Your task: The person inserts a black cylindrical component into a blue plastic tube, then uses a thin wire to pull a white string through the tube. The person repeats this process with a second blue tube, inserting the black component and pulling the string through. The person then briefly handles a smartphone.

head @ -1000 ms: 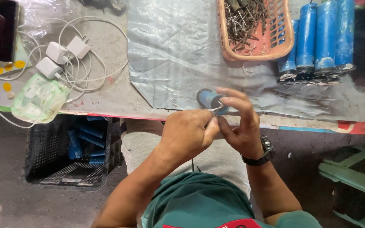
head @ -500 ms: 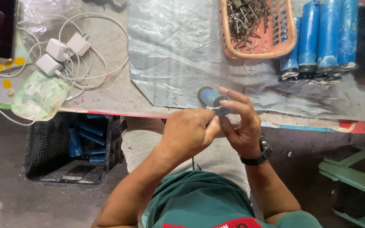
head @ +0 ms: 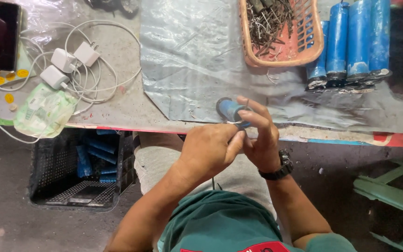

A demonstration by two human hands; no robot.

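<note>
Pinching blue cylinder (head: 232,111), both hands' fingers (head: 257,122), plastic-covered table (head: 117,100), black crate (head: 78,170) below

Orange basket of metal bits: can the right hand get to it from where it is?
Probably yes. The basket sits up and to the right of the right hand, with only bare grey sheet between them. But that hand now grips a small blue cylinder together with the left hand.

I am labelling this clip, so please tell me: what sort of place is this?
Probably a small workshop bench for sorting or taking apart battery cells. Blue cylinders lie in a row, an orange basket holds metal scraps, and both hands work on one small blue cylinder.
</note>
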